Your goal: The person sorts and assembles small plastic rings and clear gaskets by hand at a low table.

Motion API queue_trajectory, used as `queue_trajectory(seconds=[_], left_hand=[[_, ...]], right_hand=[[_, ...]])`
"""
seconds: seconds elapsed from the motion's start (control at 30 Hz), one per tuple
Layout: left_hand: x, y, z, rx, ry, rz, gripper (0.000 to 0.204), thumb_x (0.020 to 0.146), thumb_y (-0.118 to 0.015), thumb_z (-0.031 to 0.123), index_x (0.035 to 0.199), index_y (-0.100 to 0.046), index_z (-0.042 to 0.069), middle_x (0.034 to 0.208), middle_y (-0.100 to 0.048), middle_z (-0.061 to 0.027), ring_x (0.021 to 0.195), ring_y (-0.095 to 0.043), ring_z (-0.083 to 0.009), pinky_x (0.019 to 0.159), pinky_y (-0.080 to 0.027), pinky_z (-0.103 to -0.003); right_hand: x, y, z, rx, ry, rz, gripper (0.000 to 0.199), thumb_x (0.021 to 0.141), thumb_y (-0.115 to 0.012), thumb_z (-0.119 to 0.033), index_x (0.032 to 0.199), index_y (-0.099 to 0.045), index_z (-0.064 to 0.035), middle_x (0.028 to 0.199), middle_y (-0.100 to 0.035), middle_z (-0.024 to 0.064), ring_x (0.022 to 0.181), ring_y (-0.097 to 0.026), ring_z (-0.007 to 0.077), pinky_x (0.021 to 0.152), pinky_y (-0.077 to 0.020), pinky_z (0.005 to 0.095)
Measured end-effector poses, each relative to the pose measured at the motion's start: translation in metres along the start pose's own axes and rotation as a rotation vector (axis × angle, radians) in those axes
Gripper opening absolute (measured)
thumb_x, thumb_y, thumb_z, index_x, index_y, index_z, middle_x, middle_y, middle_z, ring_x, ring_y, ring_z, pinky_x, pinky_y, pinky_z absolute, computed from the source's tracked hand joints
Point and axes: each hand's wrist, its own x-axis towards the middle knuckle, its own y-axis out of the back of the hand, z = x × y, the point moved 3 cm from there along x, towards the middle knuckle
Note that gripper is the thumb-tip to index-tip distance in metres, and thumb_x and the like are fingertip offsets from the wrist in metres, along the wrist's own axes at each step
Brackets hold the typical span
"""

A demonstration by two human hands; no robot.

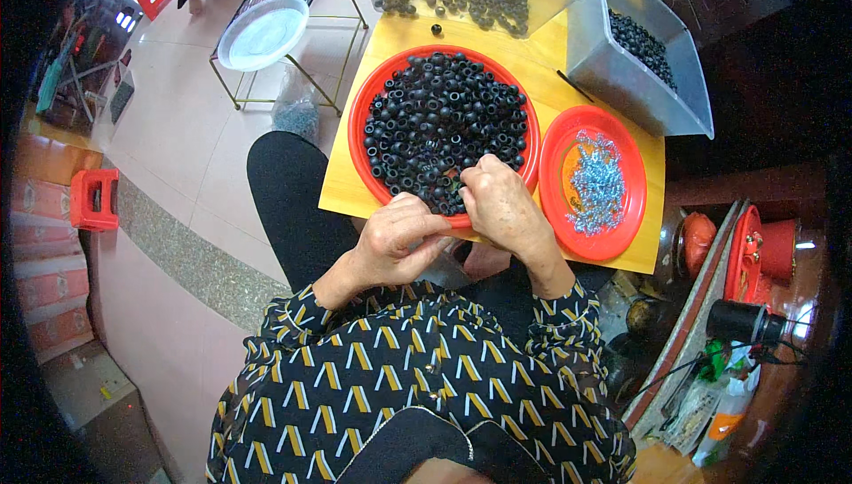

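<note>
A red round tray (373, 94) heaped with small black ring-shaped parts (444, 120) sits on a yellow board (532, 58). My left hand (398, 237) and my right hand (504, 204) are curled together at the tray's near rim, fingertips meeting over the black parts. What the fingers pinch is hidden. To the right lies a smaller red plate (555, 160) holding silvery metal springs or screws (595, 182).
A clear bin (550, 0) of black parts stands at the back, a grey bin (612, 67) with more at the right. A white round lid (264, 33) rests on a wire stand to the left. Red stools (94, 200) stand on the tiled floor. Clutter lies at the right.
</note>
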Motion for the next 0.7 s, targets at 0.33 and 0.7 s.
queue_trajectory(seconds=[0.33,0.7], left_hand=[[0.002,0.002,0.002,-0.007,0.010,-0.012,0.016,0.069,-0.065,0.002,0.083,-0.060,0.000,0.061,-0.051,-0.0069,0.055,-0.051,-0.0202,0.056,-0.040,-0.030],[0.009,-0.003,0.009,-0.220,0.288,0.126,0.028,0.076,-0.061,-0.002,0.104,-0.058,-0.001,0.092,-0.052,-0.0080,0.079,-0.050,-0.0139,0.067,-0.041,-0.023]], right_hand=[[0.008,0.002,0.011,0.005,-0.013,-0.008,0.013,0.071,-0.053,-0.009,0.069,-0.057,0.0031,0.073,-0.057,0.0222,0.072,-0.057,0.0366,0.069,-0.0459,0.0443],[-0.022,0.006,-0.006,1.483,-0.375,-0.138,0.017,0.080,-0.061,-0.008,0.094,-0.062,0.0010,0.073,-0.060,0.0012,0.059,-0.054,0.0052,0.050,-0.0441,0.0173]])
